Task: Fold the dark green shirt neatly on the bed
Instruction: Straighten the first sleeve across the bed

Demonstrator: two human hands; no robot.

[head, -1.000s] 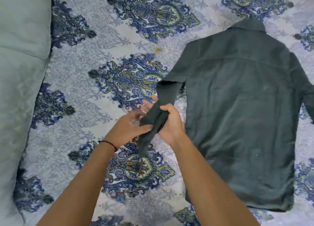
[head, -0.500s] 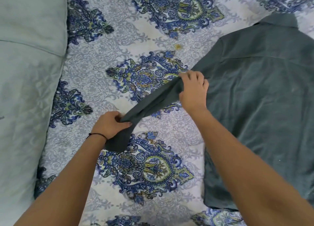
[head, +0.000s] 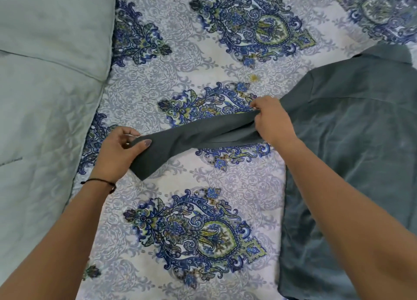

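The end of the sleeve is pinched by the left hand, with the thumb laid on top. Its upper part is gripped by the right hand, with the fingers curled round the cloth. The sleeve is held stretched between both hands, over the bed. The rest of the shirt is spread flat on the right of the bed.
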